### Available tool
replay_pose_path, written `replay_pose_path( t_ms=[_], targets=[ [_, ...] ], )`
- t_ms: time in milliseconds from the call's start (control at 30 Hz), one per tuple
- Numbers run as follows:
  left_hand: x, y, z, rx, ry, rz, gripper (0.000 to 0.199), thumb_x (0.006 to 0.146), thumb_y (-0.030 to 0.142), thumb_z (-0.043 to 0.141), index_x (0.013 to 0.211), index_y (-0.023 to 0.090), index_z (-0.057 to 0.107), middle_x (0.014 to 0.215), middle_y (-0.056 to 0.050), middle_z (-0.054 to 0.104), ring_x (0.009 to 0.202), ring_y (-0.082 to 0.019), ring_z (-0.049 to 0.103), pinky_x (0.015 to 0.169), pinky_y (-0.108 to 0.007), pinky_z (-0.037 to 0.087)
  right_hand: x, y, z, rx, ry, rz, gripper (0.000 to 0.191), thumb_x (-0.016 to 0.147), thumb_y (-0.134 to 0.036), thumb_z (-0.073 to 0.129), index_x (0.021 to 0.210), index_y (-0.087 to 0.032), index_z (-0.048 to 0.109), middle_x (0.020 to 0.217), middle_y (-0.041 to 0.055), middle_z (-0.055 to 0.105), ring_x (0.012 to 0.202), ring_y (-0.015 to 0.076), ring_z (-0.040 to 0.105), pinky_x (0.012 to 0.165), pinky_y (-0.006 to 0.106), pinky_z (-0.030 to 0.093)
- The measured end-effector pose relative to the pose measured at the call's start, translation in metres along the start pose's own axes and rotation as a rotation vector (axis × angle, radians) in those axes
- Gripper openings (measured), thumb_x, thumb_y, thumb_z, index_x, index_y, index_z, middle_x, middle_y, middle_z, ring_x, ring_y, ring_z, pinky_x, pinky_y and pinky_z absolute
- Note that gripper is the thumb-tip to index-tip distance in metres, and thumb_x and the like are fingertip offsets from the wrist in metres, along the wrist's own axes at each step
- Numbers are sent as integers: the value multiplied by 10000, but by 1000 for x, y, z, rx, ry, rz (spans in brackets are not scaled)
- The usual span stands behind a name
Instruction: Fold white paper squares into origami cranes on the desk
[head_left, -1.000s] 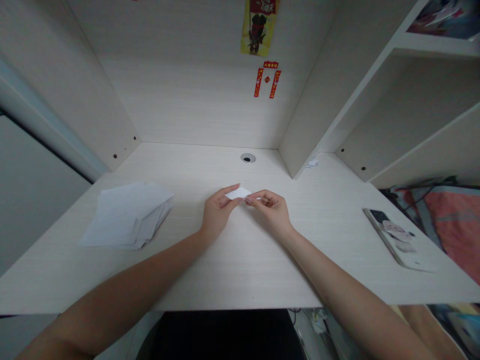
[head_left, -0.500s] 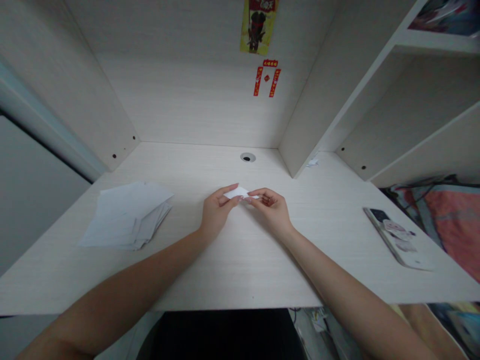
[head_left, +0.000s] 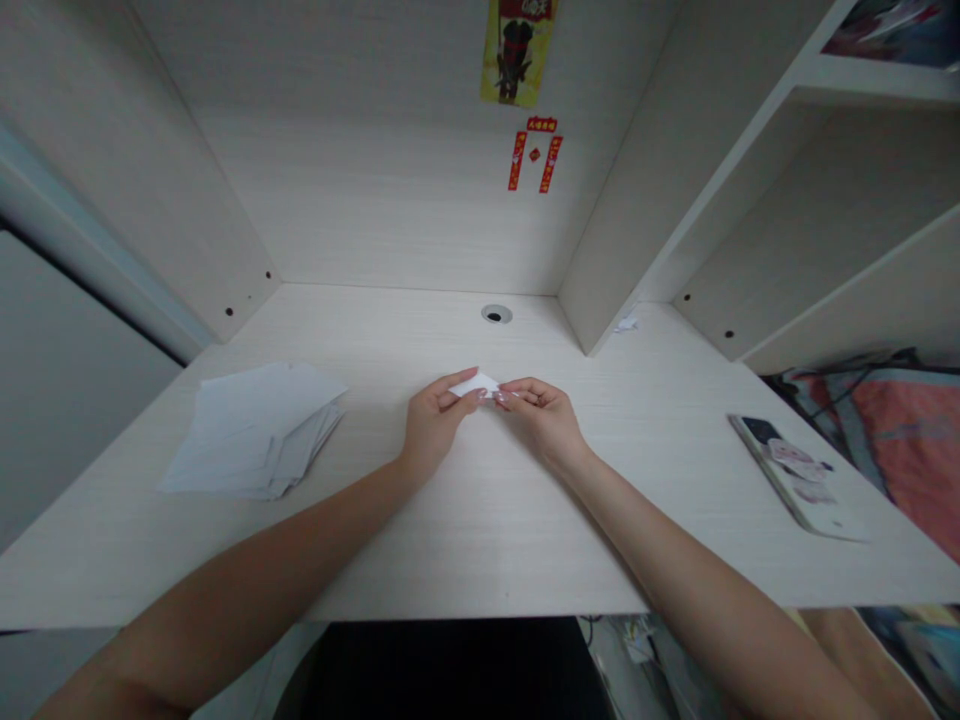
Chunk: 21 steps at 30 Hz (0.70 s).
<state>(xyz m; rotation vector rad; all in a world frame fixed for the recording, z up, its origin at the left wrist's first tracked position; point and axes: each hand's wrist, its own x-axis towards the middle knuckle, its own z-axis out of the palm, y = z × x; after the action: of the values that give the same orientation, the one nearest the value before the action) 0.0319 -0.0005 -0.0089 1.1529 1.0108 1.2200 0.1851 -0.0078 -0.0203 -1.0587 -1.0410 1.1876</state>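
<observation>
A small folded piece of white paper [head_left: 475,384] is held between both hands over the middle of the desk. My left hand [head_left: 436,415] pinches its left side, with the thumb at the near edge and the index finger at the far edge. At the right end of the paper, my right hand [head_left: 544,415] has thumb and index finger pressed together on it. The fingertips of the two hands are close to each other, and they cover part of the paper's near and right edges.
A pile of white paper sheets [head_left: 240,430] lies on the desk [head_left: 465,560] at the left. A phone in a decorated case [head_left: 799,478] rests at the right. Behind are a round cable hole [head_left: 496,314] and an upright divider [head_left: 630,220]. Red cloth [head_left: 915,430] is at the far right.
My right thumb and index finger have shifted slightly along the paper's right end. My left hand has hardly moved and keeps its hold.
</observation>
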Motion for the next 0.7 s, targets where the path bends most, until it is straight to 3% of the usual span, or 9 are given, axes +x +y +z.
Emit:
replay_pose_path(
  t_ms=[167,367,567,700],
  targets=[
    [0,-1,-1,-7,0,-8,503,645,328,732,1112,171,632,757,-28,726,734,-151,660,741,-270,503,-1,-3,1,11,-16,-6,208,584,-322,780,723,-195,691,659,7,691,608,119,607,668,260,469],
    [1,-3,-2,12,7,-7,517,642,343,733,1110,148,631,650,-15,703,729,-168,667,727,-269,508,-2,-5,0,-41,-41,-47,197,626,-323,757,734,-181,674,643,6,676,600,118,604,647,251,467],
    [1,-1,-1,-4,0,-7,491,663,311,719,1120,161,621,813,-43,730,779,-165,665,765,-282,508,-4,-5,3,-29,-66,-94,303,601,-295,779,858,-204,647,813,25,704,726,151,644,698,269,494],
    [0,-1,0,2,-24,10,468,670,290,713,1112,166,623,834,-46,729,773,-165,663,754,-278,507,-5,-1,4,-47,-53,-121,309,597,-312,780,850,-199,644,810,33,704,723,161,647,698,282,502]
  ],
)
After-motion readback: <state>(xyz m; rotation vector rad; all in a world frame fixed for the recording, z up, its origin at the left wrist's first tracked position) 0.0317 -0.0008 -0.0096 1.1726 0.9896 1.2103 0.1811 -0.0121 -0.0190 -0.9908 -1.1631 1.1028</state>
